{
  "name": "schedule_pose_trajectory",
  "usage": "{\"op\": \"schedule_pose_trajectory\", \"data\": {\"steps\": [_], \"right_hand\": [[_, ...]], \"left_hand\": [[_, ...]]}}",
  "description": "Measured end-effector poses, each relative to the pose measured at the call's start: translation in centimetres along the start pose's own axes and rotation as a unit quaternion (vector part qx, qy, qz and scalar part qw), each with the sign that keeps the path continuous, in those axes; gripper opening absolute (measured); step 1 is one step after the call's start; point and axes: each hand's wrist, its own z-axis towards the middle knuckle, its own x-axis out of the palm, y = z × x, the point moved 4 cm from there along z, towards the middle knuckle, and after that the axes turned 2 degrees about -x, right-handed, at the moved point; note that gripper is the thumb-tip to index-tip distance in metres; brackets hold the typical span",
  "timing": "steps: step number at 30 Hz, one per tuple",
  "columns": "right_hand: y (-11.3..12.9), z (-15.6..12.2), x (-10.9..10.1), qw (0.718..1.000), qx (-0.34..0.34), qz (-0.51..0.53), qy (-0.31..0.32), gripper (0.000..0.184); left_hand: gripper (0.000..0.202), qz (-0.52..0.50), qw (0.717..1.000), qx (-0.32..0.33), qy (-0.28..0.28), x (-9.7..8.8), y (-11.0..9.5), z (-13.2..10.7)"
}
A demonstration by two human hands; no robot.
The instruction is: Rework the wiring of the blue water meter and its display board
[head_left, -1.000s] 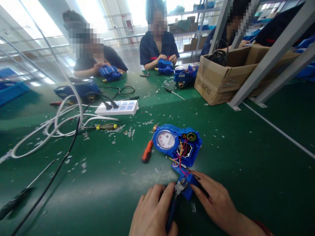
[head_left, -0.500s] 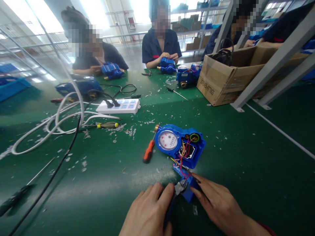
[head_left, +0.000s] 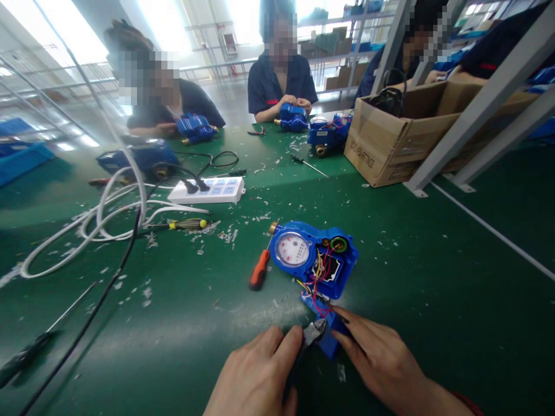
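Wrapped round a pair of cutting pliers (head_left: 313, 333), my left hand (head_left: 260, 370) is closed; the handles are mostly hidden beneath it. The metal jaws lie against a blue plastic cover (head_left: 328, 345). My right hand (head_left: 381, 358) pinches that cover from its right side, between thumb and fingers. Red and other coloured wires (head_left: 319, 289) run from the cover to a blue water meter (head_left: 291, 248), whose housing is open on the right. The meter has a round white dial and a brass end. An orange screwdriver (head_left: 259, 270) lies beside it.
A white power strip (head_left: 208, 190) with coiled cables sits to the left, near a yellow-handled screwdriver (head_left: 188, 224). A dark screwdriver (head_left: 30, 352) lies at far left. Right of centre stand a cardboard box (head_left: 381, 144) and slanted metal posts (head_left: 470, 115). Several people sit opposite with blue meters.
The pliers have shifted slightly, and their jaws show more clearly with the pale scrap gone from them. My right hand keeps its grip on the cover. The view has moved a little.
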Motion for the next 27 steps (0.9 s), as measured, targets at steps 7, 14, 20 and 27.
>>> {"op": "schedule_pose_trajectory", "data": {"steps": [7, 14, 20, 27], "right_hand": [[0.1, 0.5, -0.2, 1.000, 0.014, 0.020, 0.006, 0.027], [-0.3, 0.4, -0.2, 0.999, 0.014, 0.035, 0.024, 0.029], [-0.2, 0.6, -0.4, 0.999, 0.017, 0.037, 0.005, 0.028], [-0.6, 0.8, -0.6, 0.993, 0.084, 0.086, -0.022, 0.024]], "left_hand": [[0.055, -0.112, 0.993, 0.022, -0.036, 0.1, 0.4, 0.3], [0.034, -0.234, 0.971, 0.028, -0.044, -1.3, -0.6, 0.3], [0.039, -0.317, 0.948, -0.004, -0.018, 0.0, 0.2, 0.4], [0.040, -0.513, 0.858, -0.004, 0.029, 2.4, 1.4, 0.6]]}}
